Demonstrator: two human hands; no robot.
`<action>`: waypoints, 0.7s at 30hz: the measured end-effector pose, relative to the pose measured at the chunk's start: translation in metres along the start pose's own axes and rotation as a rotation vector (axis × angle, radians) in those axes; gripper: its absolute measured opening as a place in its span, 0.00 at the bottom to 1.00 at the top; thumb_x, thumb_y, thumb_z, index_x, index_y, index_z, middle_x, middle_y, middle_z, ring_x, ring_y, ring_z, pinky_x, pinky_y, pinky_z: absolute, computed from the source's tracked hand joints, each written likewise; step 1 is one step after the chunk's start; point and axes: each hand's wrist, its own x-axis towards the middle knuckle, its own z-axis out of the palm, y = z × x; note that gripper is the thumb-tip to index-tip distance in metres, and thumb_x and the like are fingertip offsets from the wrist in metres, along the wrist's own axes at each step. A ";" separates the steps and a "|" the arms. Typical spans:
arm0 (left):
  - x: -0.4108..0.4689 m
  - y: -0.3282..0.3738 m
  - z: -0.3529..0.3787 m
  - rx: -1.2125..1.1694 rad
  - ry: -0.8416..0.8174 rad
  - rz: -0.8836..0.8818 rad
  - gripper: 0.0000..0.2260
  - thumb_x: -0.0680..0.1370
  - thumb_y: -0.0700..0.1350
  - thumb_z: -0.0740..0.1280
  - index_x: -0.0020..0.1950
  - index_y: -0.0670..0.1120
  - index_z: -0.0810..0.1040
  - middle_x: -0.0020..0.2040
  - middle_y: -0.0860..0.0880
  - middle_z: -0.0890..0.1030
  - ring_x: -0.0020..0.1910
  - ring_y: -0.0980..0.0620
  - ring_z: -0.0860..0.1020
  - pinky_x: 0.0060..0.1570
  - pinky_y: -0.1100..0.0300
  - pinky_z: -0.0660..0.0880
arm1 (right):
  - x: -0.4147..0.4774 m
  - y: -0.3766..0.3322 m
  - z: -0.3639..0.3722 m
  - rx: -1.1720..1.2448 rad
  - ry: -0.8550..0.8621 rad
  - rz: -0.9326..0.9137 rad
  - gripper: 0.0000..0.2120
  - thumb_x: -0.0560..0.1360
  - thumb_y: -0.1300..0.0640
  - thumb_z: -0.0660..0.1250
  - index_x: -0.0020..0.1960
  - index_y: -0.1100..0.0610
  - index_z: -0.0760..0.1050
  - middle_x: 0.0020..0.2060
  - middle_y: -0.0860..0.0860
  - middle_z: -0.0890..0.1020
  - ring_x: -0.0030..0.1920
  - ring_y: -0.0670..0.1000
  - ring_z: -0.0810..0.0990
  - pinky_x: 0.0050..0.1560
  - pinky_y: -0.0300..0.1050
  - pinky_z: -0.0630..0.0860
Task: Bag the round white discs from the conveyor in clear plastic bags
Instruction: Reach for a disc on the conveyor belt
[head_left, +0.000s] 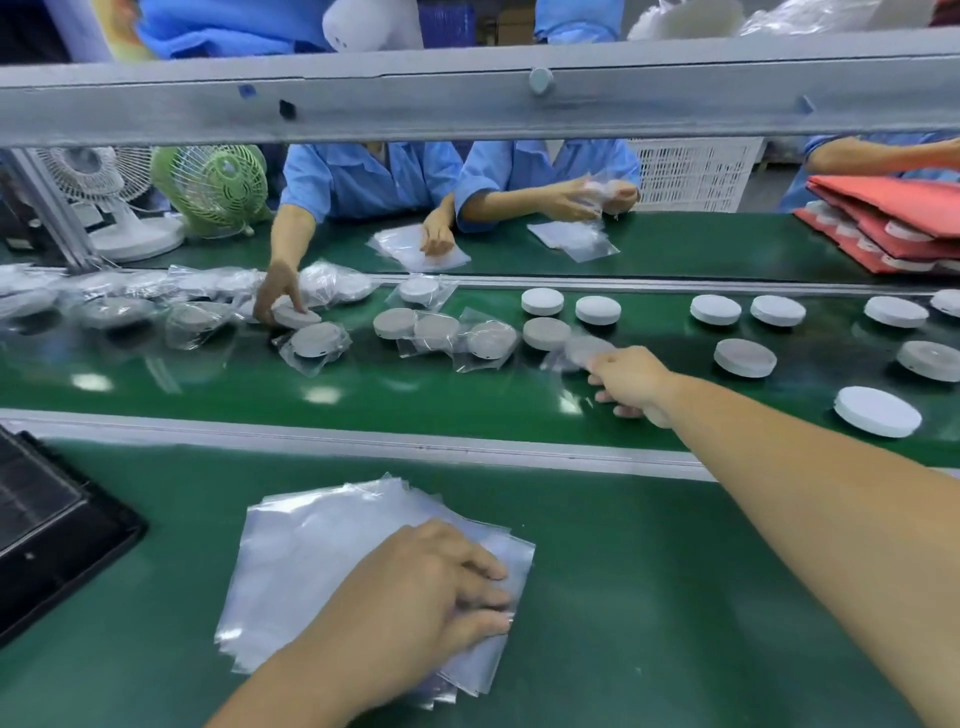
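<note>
Your left hand (431, 587) lies flat on the bag stack (311, 561). Right hand (631, 382) is over the conveyor (467, 395) at a bagged disc (584, 349); grip unclear, blurred. Bare discs (745, 357) to its right, another worker's hand (278, 299) far left.

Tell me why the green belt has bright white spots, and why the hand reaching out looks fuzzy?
In the head view, the white spots on the conveyor belt are glare off its shiny surface; the right hand is smeared by motion blur, while the left hand on the clear bags looks sharper; the wide lens bends the grey beam into a curve.
</note>
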 end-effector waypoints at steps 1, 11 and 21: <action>0.001 0.000 0.002 0.010 0.011 0.009 0.14 0.77 0.66 0.66 0.59 0.66 0.82 0.59 0.69 0.79 0.59 0.66 0.69 0.62 0.70 0.65 | -0.002 0.004 0.000 0.006 -0.018 -0.019 0.11 0.83 0.49 0.63 0.58 0.54 0.79 0.54 0.50 0.84 0.46 0.51 0.84 0.36 0.42 0.75; 0.009 0.006 0.019 0.031 0.248 0.038 0.14 0.79 0.63 0.61 0.51 0.63 0.85 0.53 0.72 0.79 0.53 0.68 0.72 0.56 0.70 0.66 | -0.009 0.082 -0.082 -0.977 0.217 0.011 0.22 0.80 0.30 0.52 0.72 0.30 0.69 0.82 0.55 0.53 0.81 0.61 0.48 0.75 0.63 0.57; 0.003 -0.010 0.024 -0.034 0.139 -0.025 0.14 0.77 0.67 0.60 0.56 0.69 0.82 0.54 0.79 0.76 0.59 0.70 0.70 0.56 0.72 0.73 | 0.035 0.094 -0.096 -1.074 0.246 -0.105 0.23 0.84 0.40 0.52 0.76 0.45 0.70 0.79 0.52 0.62 0.76 0.58 0.62 0.73 0.59 0.65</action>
